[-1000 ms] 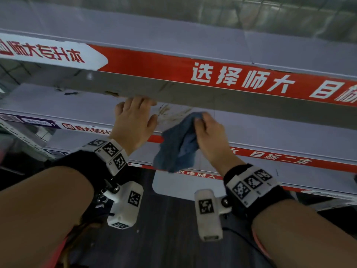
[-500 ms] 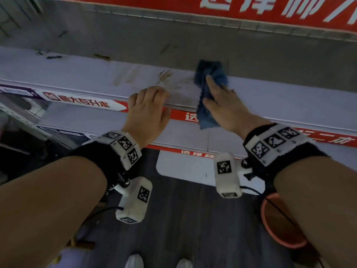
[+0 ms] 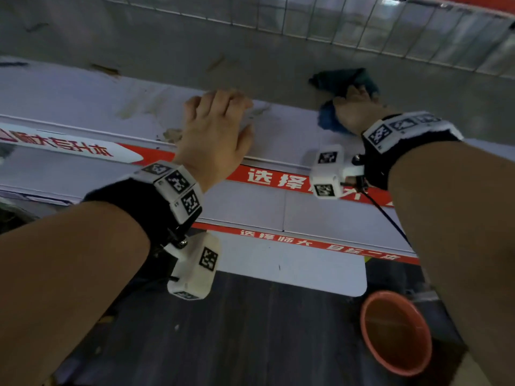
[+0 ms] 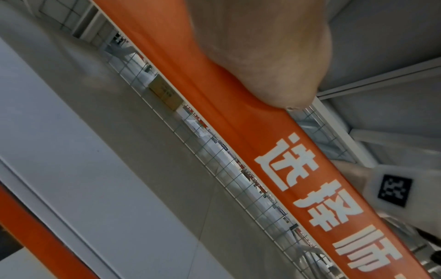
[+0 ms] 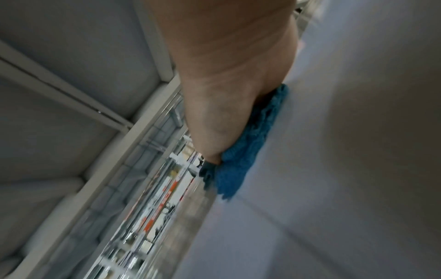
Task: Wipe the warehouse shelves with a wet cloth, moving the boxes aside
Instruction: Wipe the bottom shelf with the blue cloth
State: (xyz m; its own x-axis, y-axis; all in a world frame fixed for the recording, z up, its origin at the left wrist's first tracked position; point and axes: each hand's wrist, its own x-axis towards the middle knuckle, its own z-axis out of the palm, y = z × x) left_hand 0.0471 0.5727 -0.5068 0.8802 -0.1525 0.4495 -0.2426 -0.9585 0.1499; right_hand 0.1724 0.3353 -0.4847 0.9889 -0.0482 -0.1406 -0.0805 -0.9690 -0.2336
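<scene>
A pale grey shelf (image 3: pixel 83 93) with a red lettered front strip (image 3: pixel 273 179) runs across the head view. My right hand (image 3: pixel 358 107) lies flat on a blue cloth (image 3: pixel 334 79) and presses it onto the shelf, deep toward the back. In the right wrist view the palm (image 5: pixel 226 94) covers the cloth (image 5: pixel 241 151), and the fingers are hidden. My left hand (image 3: pixel 217 118) rests on the shelf near its front edge and holds nothing. The left wrist view shows only the heel of that hand (image 4: pixel 262 47).
Brown stains (image 3: pixel 172 133) mark the shelf beside my left hand. A wire mesh (image 3: pixel 362 26) closes the back of the shelf. Lower shelves (image 3: pixel 278 207) jut out below. An orange bucket (image 3: pixel 395 332) stands on the dark floor at the lower right.
My right hand has pushed the cloth from the shelf's front edge back and to the right. The left hand stays on the shelf near the front. My head has tipped down, bringing the bucket into view.
</scene>
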